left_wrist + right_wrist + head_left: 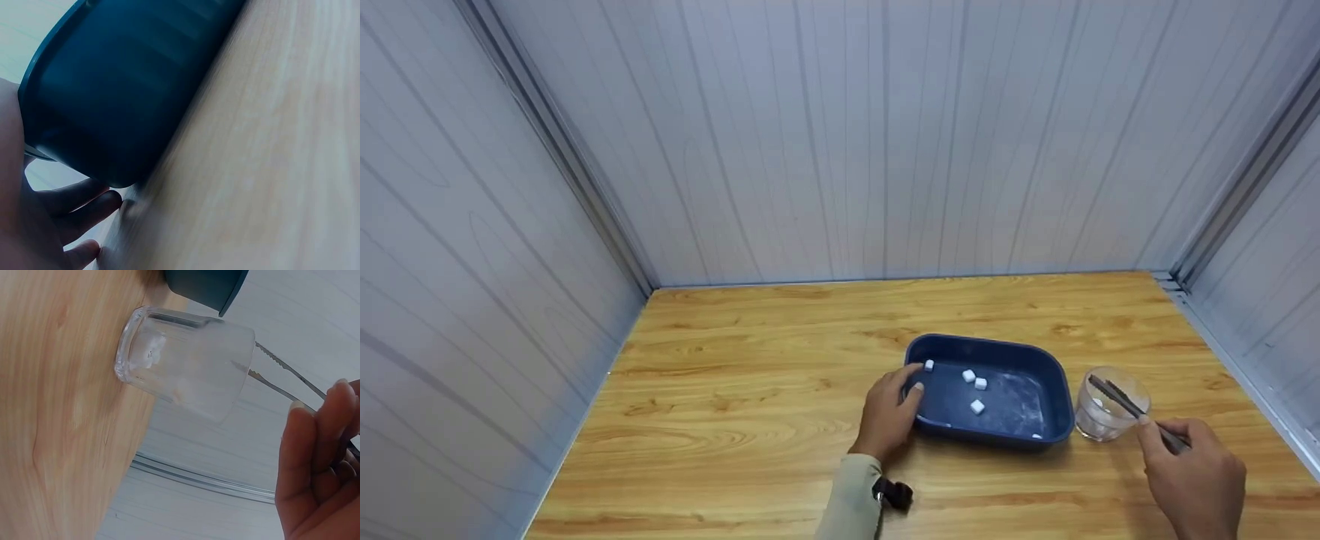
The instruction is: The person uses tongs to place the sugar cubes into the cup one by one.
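My left hand (887,416) holds the left end of a dark blue rectangular tray (960,433), its thumb over the rim. In the left wrist view, some fingers (93,214) spread out beside the tray's outer wall. Small white cubes (977,406) lie scattered on the tray's floor, several in all. My right hand (1196,472) pinches metal tweezers (1132,407) with serrated tips over a clear glass (1112,381). The tips stand apart with nothing visible between them, and one reaches inside the rim. White pieces (149,351) sit at the bottom of the glass.
The glass stands close to the tray's right end on a wood-grain table (720,405). Pale panel walls (840,150) rise behind the table and at both sides. A dark strap (892,493) is on the left wrist.
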### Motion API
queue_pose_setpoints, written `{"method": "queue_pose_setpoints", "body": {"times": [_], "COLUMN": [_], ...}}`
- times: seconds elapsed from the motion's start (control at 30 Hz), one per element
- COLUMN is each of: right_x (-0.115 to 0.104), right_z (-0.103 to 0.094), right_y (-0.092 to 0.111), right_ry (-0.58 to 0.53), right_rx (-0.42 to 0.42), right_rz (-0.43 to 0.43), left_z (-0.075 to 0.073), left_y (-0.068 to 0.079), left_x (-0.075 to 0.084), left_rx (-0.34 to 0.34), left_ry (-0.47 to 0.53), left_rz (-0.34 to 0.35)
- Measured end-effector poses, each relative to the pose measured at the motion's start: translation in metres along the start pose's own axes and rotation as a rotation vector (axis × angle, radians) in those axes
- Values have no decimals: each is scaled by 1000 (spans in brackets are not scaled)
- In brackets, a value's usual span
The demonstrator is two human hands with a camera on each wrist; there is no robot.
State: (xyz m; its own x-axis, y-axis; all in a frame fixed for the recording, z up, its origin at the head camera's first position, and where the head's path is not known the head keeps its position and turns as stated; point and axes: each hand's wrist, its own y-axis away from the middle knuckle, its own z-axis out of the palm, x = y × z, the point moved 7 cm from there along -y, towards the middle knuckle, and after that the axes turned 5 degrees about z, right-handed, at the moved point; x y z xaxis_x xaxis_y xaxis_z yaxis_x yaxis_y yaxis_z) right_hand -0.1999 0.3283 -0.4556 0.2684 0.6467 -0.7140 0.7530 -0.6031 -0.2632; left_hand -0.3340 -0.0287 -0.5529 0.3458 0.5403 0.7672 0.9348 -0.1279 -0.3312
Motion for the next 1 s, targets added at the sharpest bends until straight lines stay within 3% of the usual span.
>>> {"method": "queue_pose_setpoints", "body": {"times": [0.37,1.0], "right_x": [-3,-11], "right_z": [-1,11], "right_y": [3,10], "right_ry": [-23,24], "right_rx": [43,-7], "right_rz": [-45,-4], "left_z": [-2,-1], "left_y": [1,0], "left_x": [2,0], "left_rx": [4,8], "left_ry": [21,-1], "left_rz": [24,16]}}
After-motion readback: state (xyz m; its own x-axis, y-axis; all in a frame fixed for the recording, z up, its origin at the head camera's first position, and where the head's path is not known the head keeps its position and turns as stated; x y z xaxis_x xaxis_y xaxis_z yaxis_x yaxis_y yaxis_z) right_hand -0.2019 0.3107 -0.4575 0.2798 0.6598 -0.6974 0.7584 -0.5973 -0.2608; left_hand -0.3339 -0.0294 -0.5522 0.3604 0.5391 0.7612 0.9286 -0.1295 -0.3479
